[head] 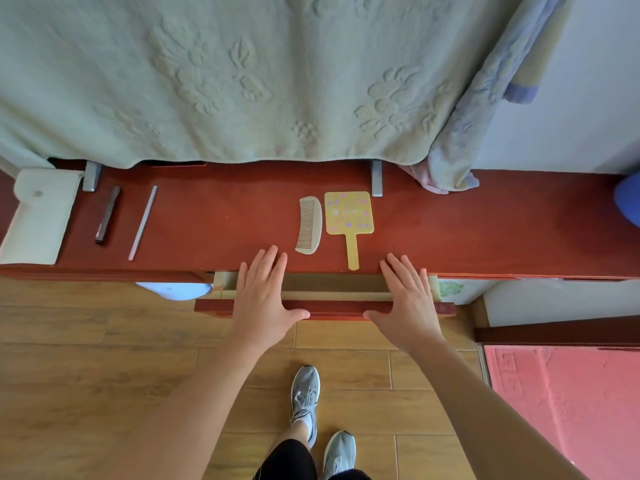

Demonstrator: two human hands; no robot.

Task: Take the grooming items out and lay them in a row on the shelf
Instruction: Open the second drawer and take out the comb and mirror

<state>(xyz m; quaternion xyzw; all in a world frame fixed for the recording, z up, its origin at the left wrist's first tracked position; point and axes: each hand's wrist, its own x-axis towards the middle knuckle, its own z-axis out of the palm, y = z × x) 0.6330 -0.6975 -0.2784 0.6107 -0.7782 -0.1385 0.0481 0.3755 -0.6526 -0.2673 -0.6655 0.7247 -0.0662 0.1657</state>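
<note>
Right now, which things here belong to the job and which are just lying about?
Job: comb, mirror, shelf, drawer, left hand, right hand.
Lying about: blanket, towel, pink mat, shoes.

Blue rounded object [628, 199] at red wooden shelf's [225, 216] right end, cut off by frame edge. Print on yellow square hand mirror [348, 212] too blurred to read.
</note>
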